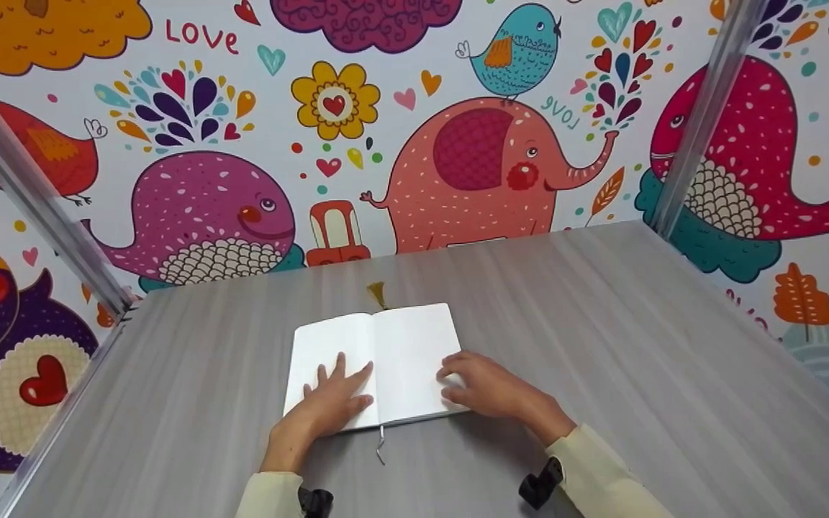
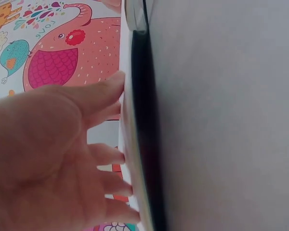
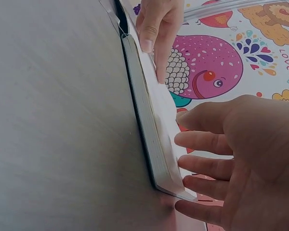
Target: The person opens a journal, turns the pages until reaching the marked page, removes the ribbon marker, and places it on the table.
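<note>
An open book is lying on the table, white pages facing up. A ribbon is hanging from the near end of its spine, and a tassel is sticking out at the far end. The left hand is resting on the left page, fingers spread and gripping nothing. The right hand is touching the right page near its outer edge, fingers slightly parted; no sheet is showing pinched between them. If the left hand were easing off, the pages might be springing up, since nothing else is weighing that side down. Uneven pressing could be sliding or turning the book, as it seems to be lying loose. Fingertips dragging sideways could be creasing the paper. A sleeve brushing past could be snagging the ribbon.
</note>
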Tool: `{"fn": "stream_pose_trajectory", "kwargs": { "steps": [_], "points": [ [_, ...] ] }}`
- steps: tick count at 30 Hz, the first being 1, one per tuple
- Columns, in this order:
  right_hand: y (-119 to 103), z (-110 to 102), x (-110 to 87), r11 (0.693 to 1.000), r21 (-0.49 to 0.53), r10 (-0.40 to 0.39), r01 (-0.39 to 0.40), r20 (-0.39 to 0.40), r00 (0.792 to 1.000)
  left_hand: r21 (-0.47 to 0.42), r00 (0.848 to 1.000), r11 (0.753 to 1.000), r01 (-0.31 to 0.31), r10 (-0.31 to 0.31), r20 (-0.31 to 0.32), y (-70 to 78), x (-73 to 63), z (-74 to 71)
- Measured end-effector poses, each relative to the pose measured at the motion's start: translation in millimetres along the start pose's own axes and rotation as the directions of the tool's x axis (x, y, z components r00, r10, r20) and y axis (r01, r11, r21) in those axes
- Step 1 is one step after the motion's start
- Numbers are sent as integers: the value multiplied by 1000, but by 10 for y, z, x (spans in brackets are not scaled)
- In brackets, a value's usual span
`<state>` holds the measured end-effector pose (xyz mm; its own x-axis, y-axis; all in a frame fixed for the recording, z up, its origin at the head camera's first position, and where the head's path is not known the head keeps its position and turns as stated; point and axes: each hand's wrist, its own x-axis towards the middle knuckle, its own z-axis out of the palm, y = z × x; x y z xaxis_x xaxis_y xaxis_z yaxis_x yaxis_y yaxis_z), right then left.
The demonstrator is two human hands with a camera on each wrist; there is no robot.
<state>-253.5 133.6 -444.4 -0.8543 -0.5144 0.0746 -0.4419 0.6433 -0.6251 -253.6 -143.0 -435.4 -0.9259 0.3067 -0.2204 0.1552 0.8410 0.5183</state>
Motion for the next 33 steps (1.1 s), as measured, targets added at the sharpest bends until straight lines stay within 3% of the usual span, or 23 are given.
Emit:
{"fn": "stream_pose_trajectory", "kwargs": {
  "steps": [10, 17, 20, 23, 27, 31, 33],
  "points": [
    [16, -20, -15, 995, 77, 62, -60, -20, 998, 24, 999, 1000, 12, -13, 36, -15, 11, 12],
    [49, -22, 10, 988, 134, 87, -73, -106, 990, 51, 998, 999, 17, -20, 61, -1, 23, 34],
    [59, -16, 31, 974, 199, 143, -111, -154, 978, 52, 998, 998, 20, -23, 62, 8, 23, 27],
    [71, -9, 55, 936, 301, 249, -185, -192, 949, 49, 998, 999, 21, -24, 61, 12, 23, 22],
    [87, -14, 81, 847, 451, 402, -282, -197, 894, 48, 998, 999, 22, -25, 61, 17, 25, 18],
    [110, -13, 107, 768, 555, 490, -320, -187, 852, 48, 998, 999, 23, -26, 65, 12, 32, 17],
    [116, -6, 121, 748, 576, 511, -329, -184, 840, 44, 997, 999, 21, -24, 68, 9, 34, 16]
  ]
}}
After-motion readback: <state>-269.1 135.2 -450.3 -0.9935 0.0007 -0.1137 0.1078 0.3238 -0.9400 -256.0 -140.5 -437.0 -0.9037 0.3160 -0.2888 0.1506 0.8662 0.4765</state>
